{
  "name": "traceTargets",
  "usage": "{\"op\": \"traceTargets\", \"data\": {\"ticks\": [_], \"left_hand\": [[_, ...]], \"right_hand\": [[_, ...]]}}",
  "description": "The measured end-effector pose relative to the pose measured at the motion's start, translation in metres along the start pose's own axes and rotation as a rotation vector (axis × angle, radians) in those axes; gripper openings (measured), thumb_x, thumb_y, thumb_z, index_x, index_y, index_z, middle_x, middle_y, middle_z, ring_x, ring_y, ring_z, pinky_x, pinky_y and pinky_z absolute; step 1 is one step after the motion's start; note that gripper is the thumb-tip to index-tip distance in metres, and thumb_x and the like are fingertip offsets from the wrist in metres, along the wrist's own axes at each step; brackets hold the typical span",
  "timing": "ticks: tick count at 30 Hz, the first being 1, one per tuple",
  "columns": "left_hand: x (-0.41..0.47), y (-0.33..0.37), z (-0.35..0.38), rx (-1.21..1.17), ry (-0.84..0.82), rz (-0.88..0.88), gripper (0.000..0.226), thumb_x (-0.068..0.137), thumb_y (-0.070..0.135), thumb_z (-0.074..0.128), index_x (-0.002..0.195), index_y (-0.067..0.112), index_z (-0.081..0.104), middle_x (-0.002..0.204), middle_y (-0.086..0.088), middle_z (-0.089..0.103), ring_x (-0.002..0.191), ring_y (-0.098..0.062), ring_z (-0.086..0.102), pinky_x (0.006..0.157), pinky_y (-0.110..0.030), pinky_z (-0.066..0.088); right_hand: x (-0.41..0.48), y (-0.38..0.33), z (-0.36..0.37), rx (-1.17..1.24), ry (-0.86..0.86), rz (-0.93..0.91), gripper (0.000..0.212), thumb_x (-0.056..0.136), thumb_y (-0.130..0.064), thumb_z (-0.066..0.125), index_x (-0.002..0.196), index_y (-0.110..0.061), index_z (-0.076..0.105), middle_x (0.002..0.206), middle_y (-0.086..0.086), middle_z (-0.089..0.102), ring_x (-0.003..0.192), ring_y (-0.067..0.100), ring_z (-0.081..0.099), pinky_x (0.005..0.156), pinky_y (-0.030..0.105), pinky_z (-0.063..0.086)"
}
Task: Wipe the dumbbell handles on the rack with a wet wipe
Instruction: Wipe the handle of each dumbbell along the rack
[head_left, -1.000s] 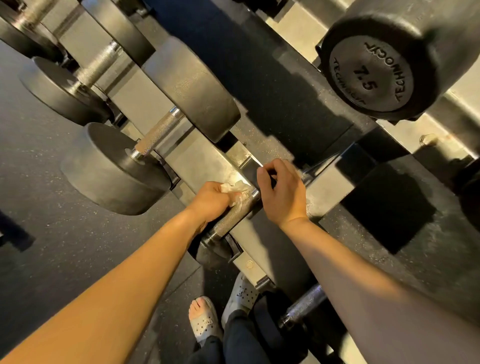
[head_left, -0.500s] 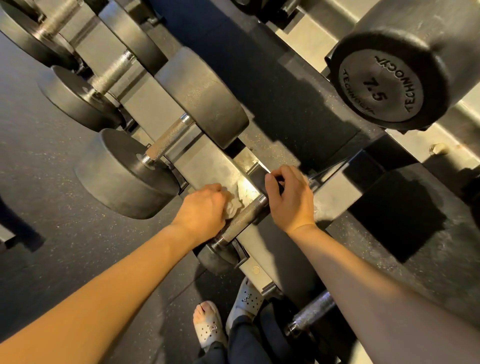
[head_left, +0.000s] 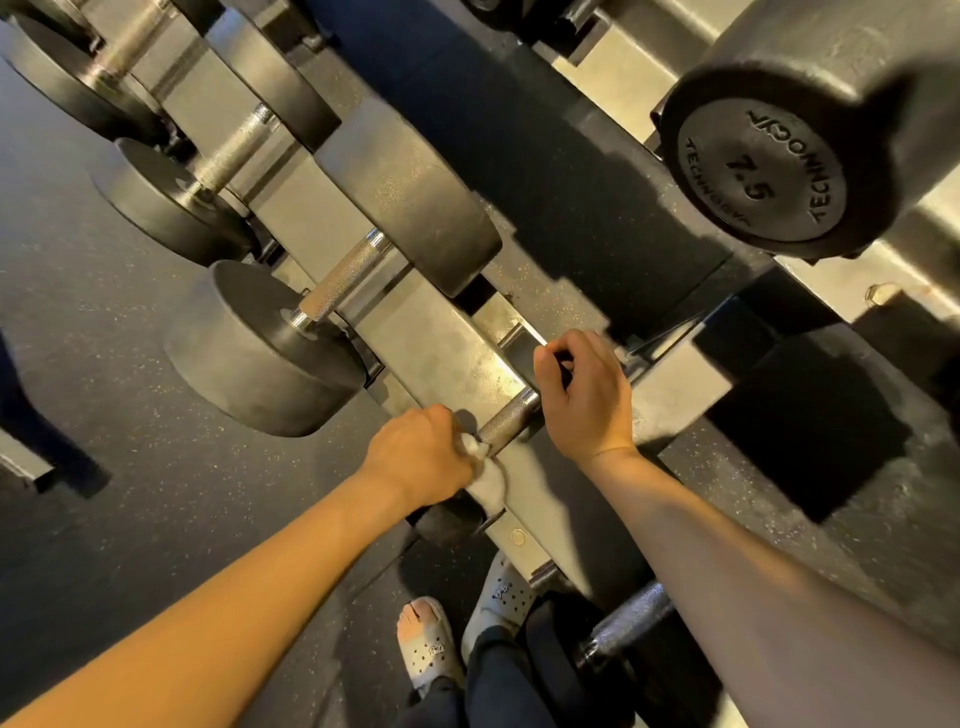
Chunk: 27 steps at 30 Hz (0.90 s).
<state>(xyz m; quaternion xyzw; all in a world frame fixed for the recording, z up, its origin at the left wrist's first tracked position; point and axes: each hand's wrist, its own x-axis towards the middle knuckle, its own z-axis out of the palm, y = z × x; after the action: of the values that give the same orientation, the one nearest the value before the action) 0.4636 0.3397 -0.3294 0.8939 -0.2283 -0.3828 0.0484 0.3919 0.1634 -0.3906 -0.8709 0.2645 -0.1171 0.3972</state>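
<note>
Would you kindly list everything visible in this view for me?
Dumbbells: at least six, black heads, steel handles; five on the lower tier, a 7.5 dumbbell above.
Rack: one, grey metal, diagonal across frame.
Wet wipe: one, white, on the small dumbbell's handle.
Floor: one, dark speckled, left.
Clogs: two, white, bottom centre.
Left hand: one, grips the wet wipe round that handle.
Right hand: one, grips the small dumbbell's far end.

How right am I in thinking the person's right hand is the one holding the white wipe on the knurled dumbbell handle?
Not quite: the head view shows the left hand holding the white wipe on the knurled dumbbell handle. The right hand grips its far end, with no wipe.
</note>
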Motion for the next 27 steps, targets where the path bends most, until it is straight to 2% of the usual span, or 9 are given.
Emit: {"op": "traceTargets", "data": {"ticks": [3,7,9,11,12,14,18,21,27], "left_hand": [[-0.001,0.017,0.007,-0.398,0.206,0.096,0.011,0.090,0.017,0.073,0.084,0.020,0.063,0.069,0.008,0.059,0.066,-0.011,0.058,0.053,-0.011,0.038],[0.020,0.044,0.029,-0.753,0.380,0.137,0.028,0.082,0.002,0.070,0.070,0.023,0.056,0.066,0.008,0.056,0.061,-0.008,0.049,0.056,-0.025,0.037],[0.024,0.045,0.040,-0.600,0.491,0.196,0.032,0.076,0.002,0.071,0.072,0.027,0.052,0.072,0.009,0.054,0.067,-0.012,0.050,0.060,-0.027,0.037],[0.020,0.042,0.049,-0.350,0.586,0.344,0.016,0.077,0.007,0.068,0.078,0.019,0.057,0.078,0.001,0.056,0.071,-0.021,0.052,0.064,-0.032,0.039],[0.018,0.040,0.053,-0.229,0.615,0.397,0.005,0.079,0.010,0.062,0.079,0.014,0.059,0.078,-0.002,0.054,0.070,-0.024,0.051,0.064,-0.033,0.037],[0.014,0.036,0.056,-0.011,0.652,0.428,0.008,0.083,0.014,0.057,0.077,0.011,0.061,0.074,-0.004,0.050,0.067,-0.025,0.046,0.065,-0.033,0.028],[-0.003,0.024,0.046,0.246,0.489,0.422,0.013,0.071,0.017,0.078,0.074,0.015,0.065,0.074,-0.003,0.055,0.073,-0.024,0.049,0.068,-0.035,0.033],[-0.019,0.001,0.030,0.286,0.288,0.376,0.023,0.064,0.024,0.079,0.083,0.013,0.072,0.094,-0.007,0.062,0.083,-0.025,0.052,0.071,-0.037,0.042],[-0.041,0.005,0.020,0.693,0.037,0.286,0.035,0.099,0.042,0.050,0.119,0.017,0.064,0.121,-0.008,0.057,0.110,-0.026,0.046,0.091,-0.040,0.035]], "right_hand": [[0.001,0.002,0.001,-0.019,-0.007,0.007,0.043,0.099,-0.053,0.037,0.091,-0.017,0.057,0.090,-0.003,0.054,0.083,0.017,0.052,0.066,0.043,0.050],[0.001,0.001,-0.001,-0.019,-0.021,0.009,0.041,0.099,-0.051,0.037,0.093,-0.016,0.058,0.093,-0.004,0.054,0.086,0.016,0.051,0.069,0.042,0.049],[0.001,0.000,-0.002,-0.011,-0.042,0.012,0.042,0.100,-0.051,0.035,0.094,-0.016,0.058,0.095,-0.003,0.054,0.088,0.016,0.051,0.070,0.040,0.049],[0.001,0.000,-0.003,-0.017,-0.050,0.010,0.042,0.100,-0.051,0.034,0.095,-0.016,0.058,0.096,-0.003,0.054,0.089,0.016,0.051,0.071,0.039,0.049],[0.001,0.000,-0.002,-0.021,-0.048,0.008,0.042,0.100,-0.051,0.034,0.096,-0.016,0.058,0.096,-0.003,0.054,0.089,0.015,0.051,0.071,0.039,0.049],[0.001,0.000,-0.002,-0.028,-0.045,0.007,0.042,0.100,-0.051,0.034,0.095,-0.017,0.057,0.095,-0.004,0.053,0.088,0.015,0.051,0.070,0.038,0.049],[0.000,0.000,-0.001,-0.018,-0.041,0.003,0.042,0.100,-0.051,0.034,0.095,-0.017,0.058,0.094,-0.005,0.053,0.087,0.013,0.050,0.069,0.036,0.048],[0.000,0.001,0.000,-0.005,-0.025,-0.005,0.040,0.101,-0.050,0.034,0.092,-0.018,0.056,0.091,-0.005,0.052,0.084,0.014,0.050,0.068,0.035,0.048],[-0.001,0.000,-0.002,-0.002,-0.016,-0.018,0.041,0.102,-0.052,0.033,0.089,-0.019,0.054,0.088,-0.004,0.052,0.081,0.015,0.049,0.067,0.035,0.048]]}}
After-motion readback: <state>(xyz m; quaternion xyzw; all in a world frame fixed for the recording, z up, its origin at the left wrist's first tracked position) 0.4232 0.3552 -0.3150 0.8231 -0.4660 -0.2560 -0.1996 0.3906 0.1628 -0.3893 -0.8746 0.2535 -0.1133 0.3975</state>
